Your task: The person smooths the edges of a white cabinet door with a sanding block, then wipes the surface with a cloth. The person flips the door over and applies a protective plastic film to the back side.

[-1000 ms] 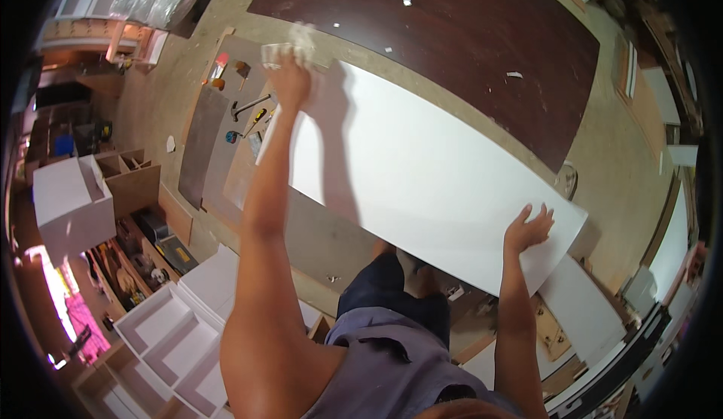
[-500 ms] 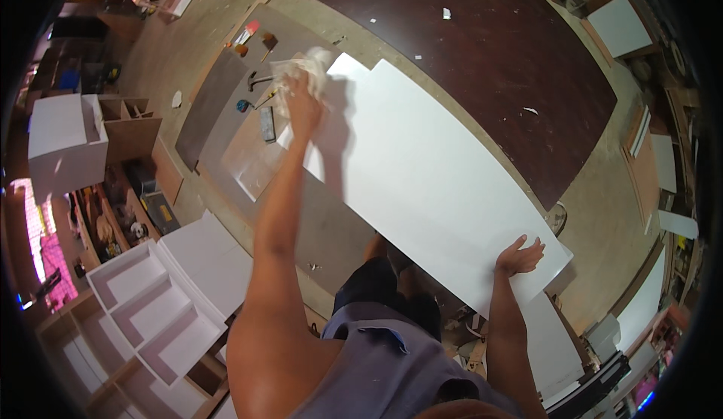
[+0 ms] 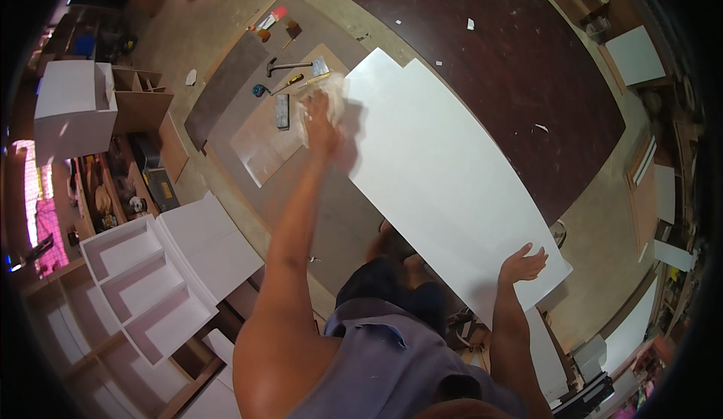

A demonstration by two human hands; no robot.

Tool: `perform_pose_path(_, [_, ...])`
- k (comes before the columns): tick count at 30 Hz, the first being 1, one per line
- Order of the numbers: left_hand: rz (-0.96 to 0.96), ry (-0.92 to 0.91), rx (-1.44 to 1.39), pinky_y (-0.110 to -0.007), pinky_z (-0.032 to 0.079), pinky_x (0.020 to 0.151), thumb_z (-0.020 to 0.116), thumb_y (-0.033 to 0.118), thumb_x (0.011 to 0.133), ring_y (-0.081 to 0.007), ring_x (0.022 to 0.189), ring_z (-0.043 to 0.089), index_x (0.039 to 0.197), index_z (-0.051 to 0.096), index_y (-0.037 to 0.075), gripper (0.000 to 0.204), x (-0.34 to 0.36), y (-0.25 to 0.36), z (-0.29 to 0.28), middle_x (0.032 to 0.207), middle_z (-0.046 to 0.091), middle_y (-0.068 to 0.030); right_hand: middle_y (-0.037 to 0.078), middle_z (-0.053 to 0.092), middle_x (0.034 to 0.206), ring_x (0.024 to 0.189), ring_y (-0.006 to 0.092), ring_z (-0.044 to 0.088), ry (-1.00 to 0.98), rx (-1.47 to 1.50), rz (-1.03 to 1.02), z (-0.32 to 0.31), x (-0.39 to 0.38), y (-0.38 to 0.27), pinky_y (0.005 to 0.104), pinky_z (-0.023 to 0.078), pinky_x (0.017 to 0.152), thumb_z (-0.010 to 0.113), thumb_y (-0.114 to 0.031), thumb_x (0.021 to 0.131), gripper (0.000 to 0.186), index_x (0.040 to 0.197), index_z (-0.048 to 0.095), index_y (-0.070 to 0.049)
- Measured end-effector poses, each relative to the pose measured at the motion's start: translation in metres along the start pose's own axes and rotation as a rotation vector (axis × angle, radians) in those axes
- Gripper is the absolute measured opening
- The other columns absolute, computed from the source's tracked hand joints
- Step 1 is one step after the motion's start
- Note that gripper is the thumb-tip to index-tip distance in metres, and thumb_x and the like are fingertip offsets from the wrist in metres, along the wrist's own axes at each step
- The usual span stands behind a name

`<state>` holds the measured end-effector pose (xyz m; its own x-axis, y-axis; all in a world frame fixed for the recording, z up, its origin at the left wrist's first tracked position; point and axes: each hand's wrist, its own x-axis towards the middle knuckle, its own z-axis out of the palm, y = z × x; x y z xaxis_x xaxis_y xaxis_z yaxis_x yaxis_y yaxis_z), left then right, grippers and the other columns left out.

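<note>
A long white panel point(image 3: 437, 170) runs diagonally across the middle. My left hand point(image 3: 320, 121) grips a pale crumpled cloth point(image 3: 334, 89) at the panel's upper left edge, blurred slightly. My right hand point(image 3: 523, 261) rests on the panel near its lower right end, fingers apart. Left of the cloth, on layered grey and tan boards point(image 3: 218, 106), lie a hammer point(image 3: 286, 66), a yellow-handled screwdriver point(image 3: 288, 82), a blue tape measure point(image 3: 260, 90), a grey block point(image 3: 283, 110) and several brushes point(image 3: 292, 29).
A large dark maroon sheet point(image 3: 520, 80) lies beyond the panel. At left are white boxes point(image 3: 71, 118), white shelved units point(image 3: 135, 287) and an open wooden toolbox point(image 3: 105, 185). Leaning boards point(image 3: 644, 193) and stacked pieces line the right side.
My left hand has moved down and right with the cloth along the panel's end. My right hand has shifted slightly lower in view. The view has turned, showing more tools.
</note>
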<state>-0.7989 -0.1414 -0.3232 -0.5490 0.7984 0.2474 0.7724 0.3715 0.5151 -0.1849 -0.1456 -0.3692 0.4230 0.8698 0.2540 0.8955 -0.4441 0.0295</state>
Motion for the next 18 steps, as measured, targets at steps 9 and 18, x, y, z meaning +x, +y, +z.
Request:
perform_pose_path(9, [-0.358, -0.176, 0.161, -0.049, 0.030, 0.115, 0.064, 0.033, 0.091, -0.0406, 0.139, 0.039, 0.144, 0.046, 0.004, 0.063, -0.007, -0.083, -0.023, 0.148, 0.044, -0.0244, 0.016, 0.043, 0.148, 0.137, 0.0361, 0.037, 0.000, 0.048, -0.034, 0.000, 0.000, -0.009, 0.0586, 0.031, 0.105, 0.038, -0.057, 0.102, 0.059, 0.140, 0.047, -0.014])
perform_pose_path(18, [0.278, -0.592, 0.403, -0.068, 0.011, 0.115, 0.057, 0.031, 0.091, -0.0452, 0.148, 0.019, 0.154, 0.037, 0.018, 0.067, -0.011, 0.010, 0.003, 0.162, 0.021, -0.0221, 0.018, 0.035, 0.152, 0.144, 0.0402, 0.026, -0.095, 0.171, 0.081, -0.014, 0.019, -0.009, 0.0637, 0.016, 0.113, 0.057, -0.044, 0.095, 0.060, 0.142, 0.044, -0.009])
